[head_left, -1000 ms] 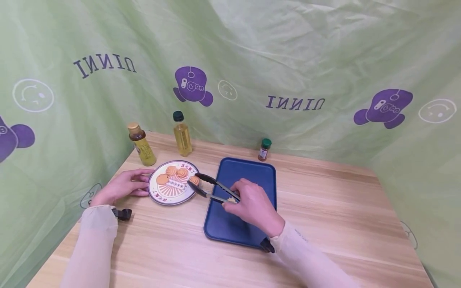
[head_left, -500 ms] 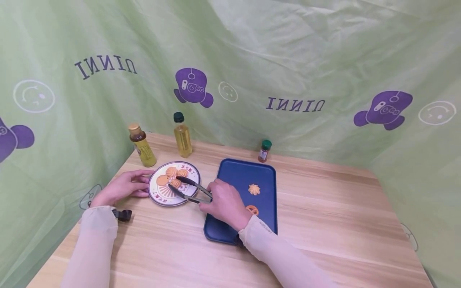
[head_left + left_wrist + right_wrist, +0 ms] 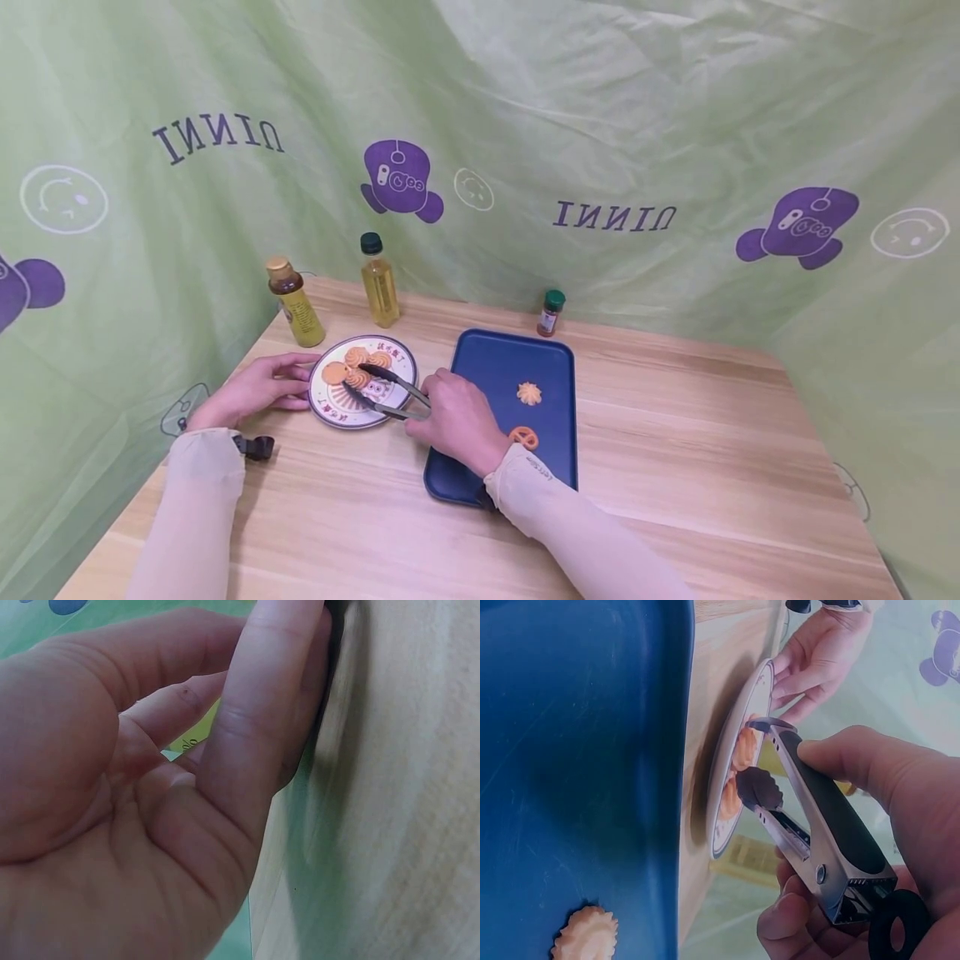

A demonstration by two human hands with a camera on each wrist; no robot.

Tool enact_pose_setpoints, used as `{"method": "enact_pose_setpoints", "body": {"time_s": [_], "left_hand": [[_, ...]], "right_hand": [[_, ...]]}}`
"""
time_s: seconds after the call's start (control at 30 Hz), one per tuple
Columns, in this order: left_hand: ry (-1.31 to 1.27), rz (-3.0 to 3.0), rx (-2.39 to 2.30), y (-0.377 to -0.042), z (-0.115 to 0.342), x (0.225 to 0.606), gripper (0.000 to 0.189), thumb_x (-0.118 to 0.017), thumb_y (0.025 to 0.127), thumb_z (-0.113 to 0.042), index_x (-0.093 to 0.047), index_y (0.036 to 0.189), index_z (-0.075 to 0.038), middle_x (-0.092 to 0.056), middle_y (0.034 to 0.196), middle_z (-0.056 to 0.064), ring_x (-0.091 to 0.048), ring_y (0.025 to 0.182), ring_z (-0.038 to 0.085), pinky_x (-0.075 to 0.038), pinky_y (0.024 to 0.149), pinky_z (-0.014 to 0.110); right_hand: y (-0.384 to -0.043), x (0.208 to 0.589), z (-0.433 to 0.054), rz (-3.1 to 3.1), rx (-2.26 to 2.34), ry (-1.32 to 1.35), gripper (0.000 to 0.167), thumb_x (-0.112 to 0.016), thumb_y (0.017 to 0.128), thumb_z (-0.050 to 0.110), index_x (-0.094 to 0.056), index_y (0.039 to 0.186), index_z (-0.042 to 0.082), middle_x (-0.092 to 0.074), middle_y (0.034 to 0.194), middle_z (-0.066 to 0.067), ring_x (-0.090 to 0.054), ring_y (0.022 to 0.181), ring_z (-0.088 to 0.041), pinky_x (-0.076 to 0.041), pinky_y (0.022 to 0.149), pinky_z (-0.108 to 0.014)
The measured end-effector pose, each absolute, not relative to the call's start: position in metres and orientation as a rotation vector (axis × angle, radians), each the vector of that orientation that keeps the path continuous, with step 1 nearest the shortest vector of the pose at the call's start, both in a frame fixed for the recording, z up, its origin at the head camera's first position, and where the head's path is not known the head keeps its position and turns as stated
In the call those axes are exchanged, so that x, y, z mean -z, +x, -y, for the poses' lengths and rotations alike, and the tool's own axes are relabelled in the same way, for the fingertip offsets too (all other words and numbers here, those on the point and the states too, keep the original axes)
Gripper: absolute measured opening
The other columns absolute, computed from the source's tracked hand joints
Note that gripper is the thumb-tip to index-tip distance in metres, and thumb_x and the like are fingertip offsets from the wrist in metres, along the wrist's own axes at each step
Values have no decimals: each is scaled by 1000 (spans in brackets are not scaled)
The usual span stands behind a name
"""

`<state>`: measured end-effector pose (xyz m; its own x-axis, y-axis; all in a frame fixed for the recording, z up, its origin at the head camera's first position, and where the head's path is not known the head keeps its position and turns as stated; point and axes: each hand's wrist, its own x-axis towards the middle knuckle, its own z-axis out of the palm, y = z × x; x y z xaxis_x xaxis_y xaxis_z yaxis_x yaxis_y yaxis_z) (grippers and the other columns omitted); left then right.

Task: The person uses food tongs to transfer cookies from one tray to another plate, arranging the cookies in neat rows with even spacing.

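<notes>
My left hand [image 3: 251, 389] rests at the left rim of a round patterned plate [image 3: 339, 417], its fingers touching the edge. My right hand [image 3: 459, 418] holds metal tongs with black grips [image 3: 832, 817], reaching over the plate from the right. Between the tong tips sits a swirl cookie [image 3: 357, 379], low over the plate. Beside it lie a smooth round cookie [image 3: 334, 372] and two more swirl cookies [image 3: 379, 359]. To the right, a blue tray [image 3: 480, 358] bears a star-shaped swirl cookie [image 3: 529, 393] and a pretzel-shaped cookie [image 3: 524, 437], and my right forearm crosses the tray's lower part.
Behind the plate stand a yellow-labelled bottle [image 3: 302, 317] and a bottle of golden oil [image 3: 380, 292]. A small green-capped spice jar [image 3: 551, 313] stands past the tray's far edge. A green printed curtain [image 3: 480, 100] hangs around the wooden table [image 3: 675, 433].
My right hand has moved left with the tongs, bringing the swirl cookie from the plate's right edge to among the other cookies. The tray's cookies have come into sight. The left hand stays put.
</notes>
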<state>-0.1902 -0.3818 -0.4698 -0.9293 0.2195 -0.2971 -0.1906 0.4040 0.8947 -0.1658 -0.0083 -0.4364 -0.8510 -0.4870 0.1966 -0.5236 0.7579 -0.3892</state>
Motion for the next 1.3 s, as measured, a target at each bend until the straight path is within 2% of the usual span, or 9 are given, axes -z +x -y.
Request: {"method": "enact_pose_setpoints", "body": {"time_s": [0.2,0.67,0.87,1.1,1.3], "left_hand": [[19,-2320,-1512,-190,382,470,68,-63,112,-1,-32,171,8,-55,153,41,-78,108,14,-74,95,34],[-5,-2303,-1515,-191,382,470,67,-61,112,-1,-32,172,6,-54,154,40,-77,108,14,-74,96,34],[-15,-2297,-1515,-192,383,470,68,-61,112,-1,-30,173,7,-54,152,38,-77,106,13,-74,96,34],[-15,-2284,-1537,-192,383,471,68,-60,112,1,-30,172,7,-56,148,35,-77,105,12,-73,96,34],[-8,-2285,-1530,-193,383,471,67,-60,112,0,-30,172,8,-56,148,35,-77,105,12,-74,96,34]], "right_hand": [[-166,436,7,2879,-690,816,32,-91,83,35,-78,99,11,-63,85,4,-55,71,-14,-50,57,-27],[-164,435,-4,2900,-700,800,38,-90,85,40,-78,105,10,-63,89,3,-54,75,-14,-46,59,-24],[-159,436,-15,2895,-674,762,45,-90,86,45,-79,112,10,-67,95,2,-59,80,-16,-55,66,-28],[-153,436,-31,2863,-708,731,41,-87,85,42,-75,105,9,-63,89,2,-56,75,-16,-54,63,-27],[-148,436,-47,2829,-697,697,44,-89,85,41,-75,108,6,-65,90,1,-55,76,-13,-54,61,-24]]}}
